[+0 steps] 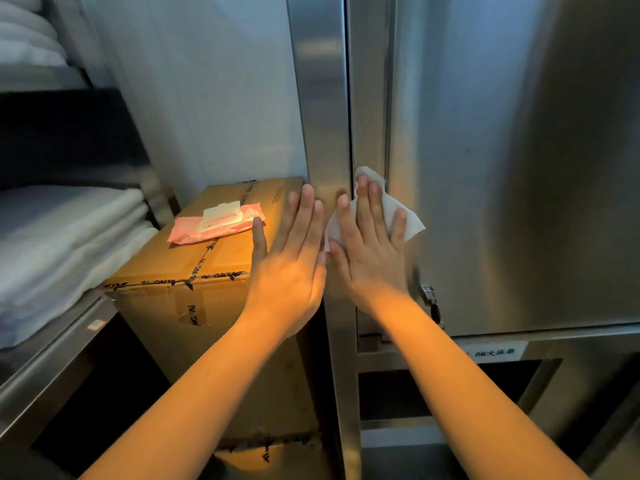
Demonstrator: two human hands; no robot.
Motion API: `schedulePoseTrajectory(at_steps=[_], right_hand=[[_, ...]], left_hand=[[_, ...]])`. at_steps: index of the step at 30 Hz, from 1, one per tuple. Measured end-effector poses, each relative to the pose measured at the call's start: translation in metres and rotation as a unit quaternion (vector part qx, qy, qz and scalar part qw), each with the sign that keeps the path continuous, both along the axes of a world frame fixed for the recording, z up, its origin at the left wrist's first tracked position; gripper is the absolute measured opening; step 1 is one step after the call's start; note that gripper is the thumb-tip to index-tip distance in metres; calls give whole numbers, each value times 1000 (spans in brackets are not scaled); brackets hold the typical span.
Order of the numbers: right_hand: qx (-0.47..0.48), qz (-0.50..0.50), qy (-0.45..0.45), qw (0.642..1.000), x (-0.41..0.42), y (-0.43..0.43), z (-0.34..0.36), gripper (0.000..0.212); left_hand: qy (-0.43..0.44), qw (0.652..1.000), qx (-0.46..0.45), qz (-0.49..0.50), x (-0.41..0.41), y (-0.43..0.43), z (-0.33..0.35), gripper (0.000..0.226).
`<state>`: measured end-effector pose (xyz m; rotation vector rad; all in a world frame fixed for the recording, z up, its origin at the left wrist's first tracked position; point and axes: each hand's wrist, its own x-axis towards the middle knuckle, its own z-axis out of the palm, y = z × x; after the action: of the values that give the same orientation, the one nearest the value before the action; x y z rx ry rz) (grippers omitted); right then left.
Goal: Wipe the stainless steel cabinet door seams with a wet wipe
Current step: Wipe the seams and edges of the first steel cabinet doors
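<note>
Wiping is in hand: the right hand (369,251), fingers straight, presses the wipe (410,221) flat over the seam (349,98). At its 9 o'clock the left hand (294,261), fingers straight, rests on steel. Next, I'd judge, slide toward 12 o'clock along the seam.

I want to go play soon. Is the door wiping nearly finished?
Done: a wipe is out of the pack. In hand: the right hand presses it flat over the seam; the left hand rests on the steel beside. Left: unclear, the steel doesn't show which stretches are wiped.
</note>
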<state>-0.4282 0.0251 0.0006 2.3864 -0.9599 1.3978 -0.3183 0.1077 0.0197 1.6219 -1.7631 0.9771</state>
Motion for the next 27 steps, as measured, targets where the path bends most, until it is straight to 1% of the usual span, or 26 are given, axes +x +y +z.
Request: schedulePoseTrajectory(at_steps=[5,9,11,16,19,22,27], right_hand=[[-18,-6,-1,1000,-1,3,50,58],[-32,-25,25,999,-1,-1,93,54],[-38,-32,32,998,-2,-4,117,56],[-71,-24,37,997,-2,-11,179,56],[-97,-25,30,994,-2,-16,215,60],[-114,-25,29,993,-1,-19,246,58],[-144,-23,12,989,0,-24,290,56]], left_hand=[[-2,999,-36,-23,5,-5,45,53],[-8,997,-73,-20,4,-5,86,51],[-6,997,-76,-17,4,-7,110,52],[-43,995,-86,8,7,-12,162,57],[-51,994,-94,11,8,-15,185,58],[-50,993,-103,18,9,-17,205,60],[-30,993,-111,8,7,-21,233,58]])
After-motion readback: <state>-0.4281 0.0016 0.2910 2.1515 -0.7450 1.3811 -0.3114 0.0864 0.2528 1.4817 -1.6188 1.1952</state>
